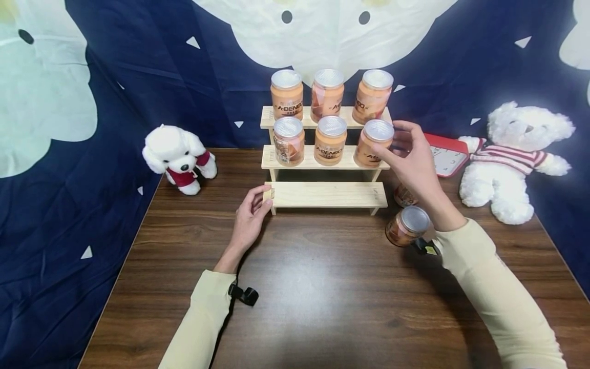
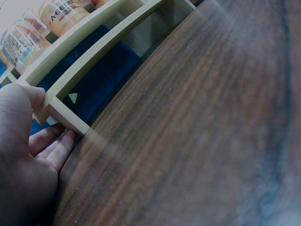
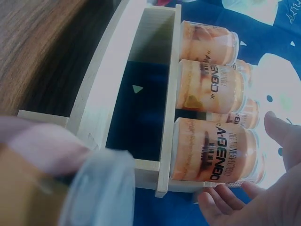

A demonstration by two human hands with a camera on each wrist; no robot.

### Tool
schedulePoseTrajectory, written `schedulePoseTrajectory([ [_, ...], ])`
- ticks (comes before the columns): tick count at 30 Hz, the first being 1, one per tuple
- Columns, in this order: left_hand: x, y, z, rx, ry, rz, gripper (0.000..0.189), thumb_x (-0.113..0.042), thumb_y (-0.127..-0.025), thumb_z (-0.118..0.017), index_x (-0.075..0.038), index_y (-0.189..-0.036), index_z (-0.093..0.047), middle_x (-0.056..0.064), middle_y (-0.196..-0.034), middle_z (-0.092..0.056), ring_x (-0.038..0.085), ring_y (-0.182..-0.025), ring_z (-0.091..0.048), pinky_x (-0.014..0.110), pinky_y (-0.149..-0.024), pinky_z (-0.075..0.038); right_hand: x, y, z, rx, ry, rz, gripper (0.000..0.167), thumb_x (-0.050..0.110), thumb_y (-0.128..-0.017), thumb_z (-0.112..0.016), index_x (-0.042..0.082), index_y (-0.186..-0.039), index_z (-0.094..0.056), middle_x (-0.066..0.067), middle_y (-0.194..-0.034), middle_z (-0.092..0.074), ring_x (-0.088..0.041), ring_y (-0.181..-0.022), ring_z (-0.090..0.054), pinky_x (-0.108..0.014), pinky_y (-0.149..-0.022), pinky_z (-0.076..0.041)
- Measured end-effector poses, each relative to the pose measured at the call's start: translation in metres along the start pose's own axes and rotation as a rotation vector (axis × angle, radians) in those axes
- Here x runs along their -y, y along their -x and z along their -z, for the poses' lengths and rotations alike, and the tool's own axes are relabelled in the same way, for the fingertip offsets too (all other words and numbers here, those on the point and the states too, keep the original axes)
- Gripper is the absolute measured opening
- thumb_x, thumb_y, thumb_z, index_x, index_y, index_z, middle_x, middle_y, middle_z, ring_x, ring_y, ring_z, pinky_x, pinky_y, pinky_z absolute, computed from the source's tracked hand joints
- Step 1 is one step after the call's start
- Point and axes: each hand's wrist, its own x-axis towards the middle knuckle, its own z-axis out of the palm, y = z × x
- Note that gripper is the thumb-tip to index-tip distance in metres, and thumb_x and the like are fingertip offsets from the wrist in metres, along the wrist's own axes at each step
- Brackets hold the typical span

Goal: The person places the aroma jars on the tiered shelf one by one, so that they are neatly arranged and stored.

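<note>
A three-tier wooden shelf (image 1: 329, 195) stands on the table. Orange labelled jars with silvery lids fill its top and middle tiers, three on each; the bottom tier is bare. My left hand (image 1: 249, 218) grips the left end of the bottom tier, thumb on one side and fingers (image 2: 61, 150) below. At the right end of the middle tier, my right hand (image 1: 412, 159) is beside the rightmost jar (image 1: 372, 146). In the right wrist view the thumb and fingers (image 3: 221, 202) are spread around this jar (image 3: 214, 150), loosely extended; contact is unclear.
On the table under my right forearm stands a jar (image 1: 405, 225), with another jar (image 1: 403, 196) partly hidden behind it. A red-framed clock (image 1: 447, 154) and a white teddy bear (image 1: 511, 159) are at the right. A white plush dog (image 1: 180, 156) sits at the left.
</note>
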Motion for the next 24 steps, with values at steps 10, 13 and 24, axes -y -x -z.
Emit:
schedulePoseTrajectory([
  [10, 0.000, 0.001, 0.001, -0.003, 0.000, -0.003, 0.040, -0.001, -0.111, -0.064, 0.000, -0.151, -0.060, 0.024, -0.148, -0.067, 0.026, -0.138, -0.063, 0.022, -0.114, -0.052, -0.006, 0.020, 0.013, -0.012, -0.084, -0.003, 0.072, 0.019, -0.098, -0.086, 0.007, -0.159, -0.051, -0.008, -0.137, -0.064, -0.017, -0.126, -0.062, -0.029, -0.108, -0.051],
  [13, 0.000, 0.001, 0.001, -0.004, 0.000, -0.001, 0.040, -0.002, -0.112, -0.064, 0.000, -0.151, -0.060, 0.024, -0.148, -0.067, 0.027, -0.138, -0.063, 0.022, -0.114, -0.052, -0.007, 0.027, 0.016, -0.021, -0.080, 0.005, 0.071, 0.017, -0.098, -0.086, 0.006, -0.159, -0.052, 0.000, -0.133, -0.065, -0.014, -0.124, -0.063, -0.027, -0.106, -0.052],
  [24, 0.000, 0.000, 0.000, 0.000, 0.004, -0.004, 0.040, -0.001, -0.111, -0.064, 0.000, -0.151, -0.060, 0.025, -0.148, -0.067, 0.025, -0.136, -0.064, 0.021, -0.111, -0.054, -0.010, 0.053, 0.025, -0.038, -0.128, 0.067, 0.063, 0.000, -0.095, -0.085, 0.002, -0.153, -0.059, 0.007, -0.128, -0.070, -0.011, -0.118, -0.068, -0.017, -0.104, -0.055],
])
